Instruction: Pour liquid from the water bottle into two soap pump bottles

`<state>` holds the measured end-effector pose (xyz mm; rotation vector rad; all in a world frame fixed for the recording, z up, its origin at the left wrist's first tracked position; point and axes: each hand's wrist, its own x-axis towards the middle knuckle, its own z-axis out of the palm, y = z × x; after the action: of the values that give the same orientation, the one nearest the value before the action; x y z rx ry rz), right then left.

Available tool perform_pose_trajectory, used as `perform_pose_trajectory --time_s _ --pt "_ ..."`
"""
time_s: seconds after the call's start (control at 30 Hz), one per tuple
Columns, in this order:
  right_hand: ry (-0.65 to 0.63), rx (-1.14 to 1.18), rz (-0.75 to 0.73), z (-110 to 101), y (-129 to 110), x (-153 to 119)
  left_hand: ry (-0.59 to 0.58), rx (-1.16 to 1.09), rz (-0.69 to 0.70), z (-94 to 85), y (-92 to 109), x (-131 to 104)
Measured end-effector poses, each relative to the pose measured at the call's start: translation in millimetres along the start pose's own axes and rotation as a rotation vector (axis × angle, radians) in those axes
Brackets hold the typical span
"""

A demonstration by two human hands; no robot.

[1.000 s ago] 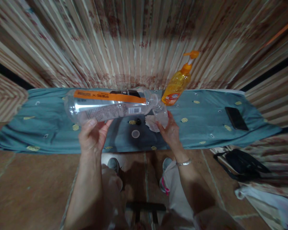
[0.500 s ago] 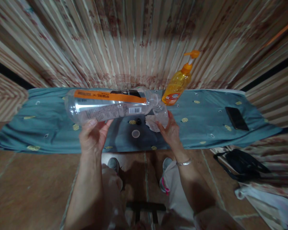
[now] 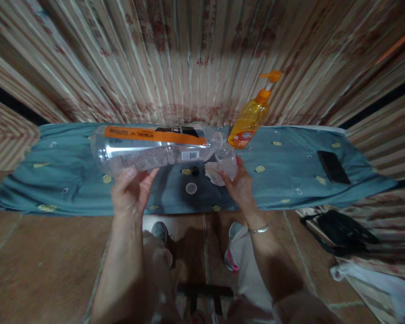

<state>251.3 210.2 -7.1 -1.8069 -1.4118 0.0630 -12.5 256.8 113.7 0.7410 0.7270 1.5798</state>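
Note:
My left hand (image 3: 131, 189) is closed around the lower side of a large clear plastic bottle (image 3: 148, 146) with an orange and silver label. The bottle lies nearly level in the air, its mouth pointing right. In my right hand (image 3: 239, 183) is a small clear plastic bottle (image 3: 227, 163), held tilted with its neck up against the large bottle's mouth. Whether liquid passes between them I cannot tell. Below them on the cloth are a crumpled white tissue (image 3: 213, 173), a small black cap (image 3: 195, 170) and a round clear lid (image 3: 191, 188).
An orange pump bottle (image 3: 248, 119) of yellow liquid stands at the table's back edge. A black phone (image 3: 333, 167) lies at the right on the teal tablecloth (image 3: 276, 189). Pleated curtains (image 3: 189, 58) hang behind. A black bag (image 3: 340, 229) sits low at the right.

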Motion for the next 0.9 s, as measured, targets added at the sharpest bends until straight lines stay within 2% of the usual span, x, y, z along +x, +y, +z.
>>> perform_pose_trajectory --time_s 0.3,0.47,0.9 --pt "0.030 0.018 -0.015 2.4 1.6 -0.5 -0.003 -0.008 0.015 1.6 1.1 -0.2" --pt "0.039 -0.001 -0.024 3.7 3.6 -0.2 -0.054 0.029 -0.010 -2.3 1.3 0.6" --pt "0.029 -0.017 -0.013 0.8 1.2 0.0 -0.022 0.021 0.005 0.0 1.1 -0.5"
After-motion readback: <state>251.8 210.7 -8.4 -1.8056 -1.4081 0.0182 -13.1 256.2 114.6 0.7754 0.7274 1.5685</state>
